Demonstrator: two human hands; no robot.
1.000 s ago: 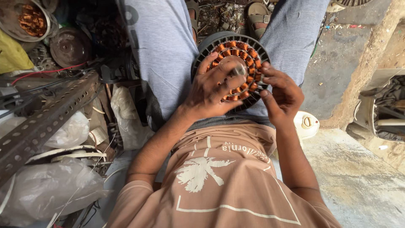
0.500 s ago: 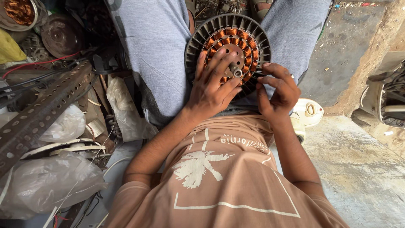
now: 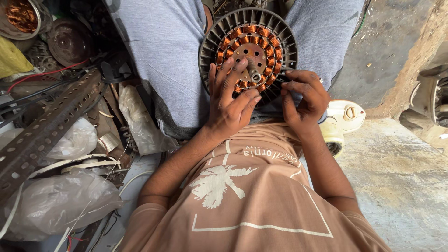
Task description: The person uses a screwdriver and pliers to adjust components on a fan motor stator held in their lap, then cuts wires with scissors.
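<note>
- Resting on my lap between grey trouser legs: round fan motor stator (image 3: 248,49), copper windings (image 3: 270,53) ringing a centre shaft (image 3: 254,74).
- my left hand (image 3: 231,105) lies flat, fingers spread over windings beside the shaft, pinching nothing.
- my right hand (image 3: 303,98) curls at the lower right rim; fingertips (image 3: 285,85) touching it, grip unclear.
- Perforated metal bar (image 3: 46,126), plastic bags (image 3: 60,200) at left.

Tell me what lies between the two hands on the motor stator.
In the head view, between the left hand and the right hand lie the copper windings and dark ribbed rim of the motor stator; the steel shaft stands just above.
</note>
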